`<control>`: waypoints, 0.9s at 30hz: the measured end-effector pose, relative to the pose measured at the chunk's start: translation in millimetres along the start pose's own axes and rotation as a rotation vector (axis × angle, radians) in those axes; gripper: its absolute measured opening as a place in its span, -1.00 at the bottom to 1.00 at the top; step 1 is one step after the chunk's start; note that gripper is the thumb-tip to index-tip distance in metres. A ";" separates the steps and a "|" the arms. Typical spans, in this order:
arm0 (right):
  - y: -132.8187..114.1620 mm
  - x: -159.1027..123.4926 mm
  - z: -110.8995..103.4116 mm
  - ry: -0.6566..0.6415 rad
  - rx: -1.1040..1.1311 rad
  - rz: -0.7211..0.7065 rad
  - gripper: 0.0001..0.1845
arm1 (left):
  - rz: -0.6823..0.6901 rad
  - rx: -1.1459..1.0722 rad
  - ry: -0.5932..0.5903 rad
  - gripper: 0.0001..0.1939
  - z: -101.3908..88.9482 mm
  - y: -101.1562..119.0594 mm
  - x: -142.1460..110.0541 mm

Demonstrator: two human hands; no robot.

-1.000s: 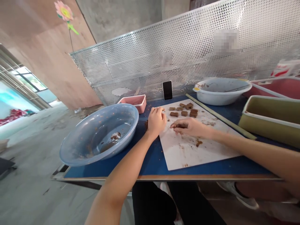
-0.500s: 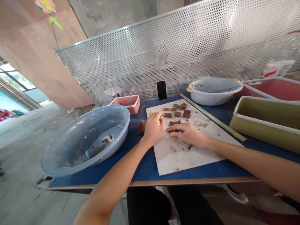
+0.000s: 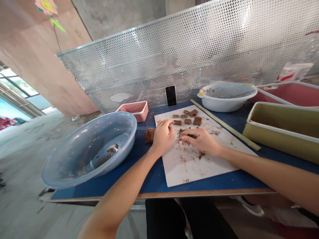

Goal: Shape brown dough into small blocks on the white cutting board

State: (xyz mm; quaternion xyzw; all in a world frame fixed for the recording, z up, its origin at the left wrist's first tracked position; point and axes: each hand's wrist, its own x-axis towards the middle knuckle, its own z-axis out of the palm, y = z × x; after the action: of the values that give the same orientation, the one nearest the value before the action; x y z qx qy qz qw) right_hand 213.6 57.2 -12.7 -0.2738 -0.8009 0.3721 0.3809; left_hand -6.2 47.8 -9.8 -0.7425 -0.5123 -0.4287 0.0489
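My right hand [image 3: 201,141] is over the white board [image 3: 179,176], thumb and fingers closed around a small piece of brown clay, mostly hidden by the fingers. Brown smears and crumbs lie under and below it. At the board's left edge rests my left hand [image 3: 163,134], fingers bent, with a gap between index finger and thumb; nothing shows in it. Beside it, on the table, sits a larger lump of brown clay [image 3: 149,135], partly covered by that hand. Several small shaped clay pieces [image 3: 187,121] lie at the far part of the board.
To the left, a big translucent blue basin [image 3: 82,149] overhangs the blue table [image 3: 147,181]. Farther back stand a small pink tub [image 3: 142,114] and a phone [image 3: 170,95]. Rightward are a wooden strip [image 3: 226,126], a white basin [image 3: 226,99], a green planter [image 3: 279,136] and a perforated metal screen [image 3: 139,59] behind.
My right hand has shifted slightly on the board, its fingertips moving a little to the right and closing around the clay. My left hand stays in nearly the same place.
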 end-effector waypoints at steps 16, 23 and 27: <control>1.7 -0.4 4.2 0.030 0.067 0.031 -0.70 | -0.019 -0.009 0.012 -0.69 -1.6 -4.5 2.0; 9.9 -4.9 7.4 -0.005 0.073 0.078 -0.55 | -0.022 -0.018 0.029 -0.69 -0.1 -6.2 1.5; 7.8 -6.1 7.3 -0.003 0.048 0.033 -0.72 | -0.028 -0.013 0.016 -0.69 0.4 -5.9 1.1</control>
State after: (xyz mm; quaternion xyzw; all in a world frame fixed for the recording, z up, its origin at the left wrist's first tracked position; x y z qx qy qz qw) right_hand 212.3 54.4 -24.7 -0.2773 -0.7877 0.3979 0.3798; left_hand -10.6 51.6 -11.4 -0.7321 -0.5194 -0.4388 0.0421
